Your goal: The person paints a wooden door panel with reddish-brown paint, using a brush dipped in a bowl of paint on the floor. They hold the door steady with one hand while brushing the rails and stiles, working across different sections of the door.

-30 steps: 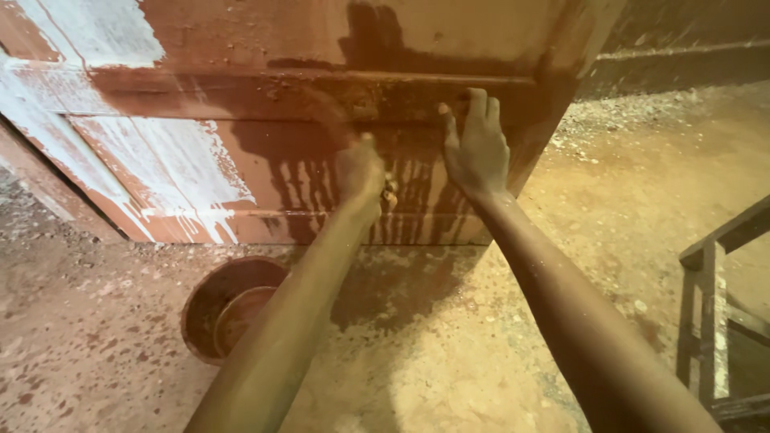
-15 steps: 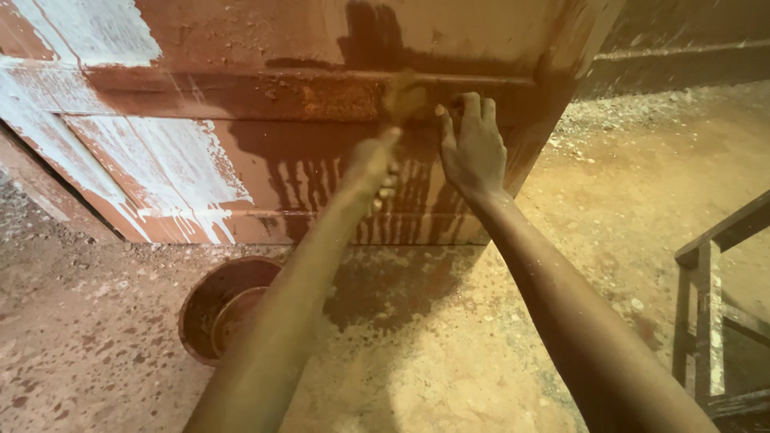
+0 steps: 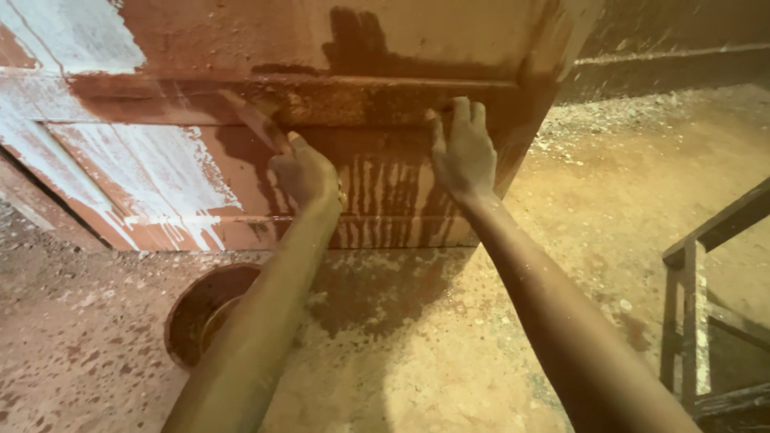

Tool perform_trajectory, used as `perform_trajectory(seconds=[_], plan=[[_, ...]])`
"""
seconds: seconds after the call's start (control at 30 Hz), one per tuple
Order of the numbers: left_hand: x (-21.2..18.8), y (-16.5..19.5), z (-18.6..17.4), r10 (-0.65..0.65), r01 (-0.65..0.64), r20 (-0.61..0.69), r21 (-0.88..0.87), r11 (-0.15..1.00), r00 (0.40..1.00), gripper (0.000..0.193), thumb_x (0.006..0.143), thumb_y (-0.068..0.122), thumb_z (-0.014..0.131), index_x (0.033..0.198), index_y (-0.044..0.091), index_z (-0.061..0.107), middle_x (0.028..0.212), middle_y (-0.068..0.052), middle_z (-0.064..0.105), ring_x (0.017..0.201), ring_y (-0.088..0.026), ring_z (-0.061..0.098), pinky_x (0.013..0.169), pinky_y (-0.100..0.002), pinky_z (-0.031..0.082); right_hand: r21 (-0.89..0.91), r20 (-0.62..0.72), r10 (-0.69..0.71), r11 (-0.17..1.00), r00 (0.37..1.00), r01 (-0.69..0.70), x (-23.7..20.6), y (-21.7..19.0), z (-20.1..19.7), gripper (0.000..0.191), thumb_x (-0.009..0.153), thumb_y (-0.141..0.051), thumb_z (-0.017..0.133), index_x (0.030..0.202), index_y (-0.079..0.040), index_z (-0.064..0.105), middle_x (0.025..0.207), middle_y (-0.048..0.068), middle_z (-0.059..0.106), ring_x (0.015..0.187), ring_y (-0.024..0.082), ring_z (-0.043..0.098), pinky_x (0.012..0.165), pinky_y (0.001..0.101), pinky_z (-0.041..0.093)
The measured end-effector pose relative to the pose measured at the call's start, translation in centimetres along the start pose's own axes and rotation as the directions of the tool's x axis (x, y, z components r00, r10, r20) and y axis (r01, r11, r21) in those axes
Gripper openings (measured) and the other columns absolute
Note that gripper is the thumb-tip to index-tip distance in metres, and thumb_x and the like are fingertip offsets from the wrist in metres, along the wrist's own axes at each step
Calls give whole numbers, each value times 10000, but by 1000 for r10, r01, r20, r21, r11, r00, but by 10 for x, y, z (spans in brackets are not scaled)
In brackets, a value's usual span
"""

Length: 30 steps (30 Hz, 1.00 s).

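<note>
A large wooden door panel (image 3: pixel 401 40) stands propped in front of me, coated in wet red-brown paint with drips running down, and white patches (image 3: pixel 88 160) remain on its left part. My left hand (image 3: pixel 306 172) is closed on a paintbrush (image 3: pixel 255 120), whose head points up and to the left against the door's horizontal rail. My right hand (image 3: pixel 464 152) lies flat on the painted panel just below that rail, fingers pointing up, holding nothing.
A round paint-smeared bucket (image 3: pixel 204 309) sits on the dusty ground below my left forearm. A dark wooden frame (image 3: pixel 706 265) stands at the right edge. The ground (image 3: pixel 609 184) is sandy and spattered with white flecks.
My left hand has swept the brush from near my right hand leftward along the rail. My right hand has stayed pressed on the door.
</note>
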<state>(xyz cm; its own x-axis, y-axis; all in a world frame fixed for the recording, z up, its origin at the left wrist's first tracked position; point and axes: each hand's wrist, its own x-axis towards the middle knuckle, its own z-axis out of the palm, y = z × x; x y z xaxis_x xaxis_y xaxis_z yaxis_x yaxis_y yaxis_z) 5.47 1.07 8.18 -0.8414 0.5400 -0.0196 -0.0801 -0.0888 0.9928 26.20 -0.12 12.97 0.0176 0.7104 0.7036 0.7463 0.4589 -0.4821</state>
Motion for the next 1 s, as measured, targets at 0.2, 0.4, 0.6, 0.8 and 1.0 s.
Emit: perform_trajectory(seconds=[0.2, 0.4, 0.6, 0.8, 1.0], plan=[[0, 9, 1, 50, -50, 101, 6, 999, 994, 484, 1065, 384, 486, 1181, -85, 518, 1000, -238, 645, 705, -274, 623, 596, -430, 497, 2, 44, -38, 999, 998, 37, -5, -7, 1, 355, 1055, -381, 573, 1254, -90, 535, 1259, 164, 570, 1073, 411, 642, 823, 542, 533], [-37, 14, -3, -214, 82, 597, 240, 967, 773, 374, 1045, 366, 410, 937, 54, 585, 664, -92, 549, 524, -203, 511, 445, -385, 407, 1, 43, -48, 999, 998, 48, -1, -16, 12, 430, 1058, -401, 577, 1316, -70, 485, 1269, 196, 549, 1092, 438, 617, 822, 557, 521], [-75, 21, 13, -90, -333, 845, 303, 893, 527, 427, 1062, 338, 400, 763, 80, 563, 636, -12, 509, 547, -120, 468, 471, -346, 389, 27, -9, -51, 998, 999, 51, 1, -11, 15, 431, 1052, -393, 567, 1336, -79, 485, 1301, 210, 543, 1119, 456, 608, 853, 563, 519], [-66, 38, -6, -196, -78, 724, 327, 942, 662, 332, 991, 444, 503, 1072, 123, 520, 696, -29, 553, 572, -162, 518, 491, -365, 437, 8, -9, -23, 1000, 1000, 23, 3, -1, 8, 464, 1078, -426, 552, 1358, -65, 469, 1306, 222, 537, 1116, 465, 602, 842, 569, 516], [-45, 37, -21, -139, 111, 195, 148, 983, 971, 619, 1011, 417, 458, 1402, -59, 397, 840, -79, 628, 595, -159, 620, 511, -321, 493, -41, 38, -24, 999, 999, 26, 0, 0, 7, 436, 1070, -419, 560, 1337, -82, 488, 1310, 198, 544, 1136, 438, 610, 852, 560, 533]])
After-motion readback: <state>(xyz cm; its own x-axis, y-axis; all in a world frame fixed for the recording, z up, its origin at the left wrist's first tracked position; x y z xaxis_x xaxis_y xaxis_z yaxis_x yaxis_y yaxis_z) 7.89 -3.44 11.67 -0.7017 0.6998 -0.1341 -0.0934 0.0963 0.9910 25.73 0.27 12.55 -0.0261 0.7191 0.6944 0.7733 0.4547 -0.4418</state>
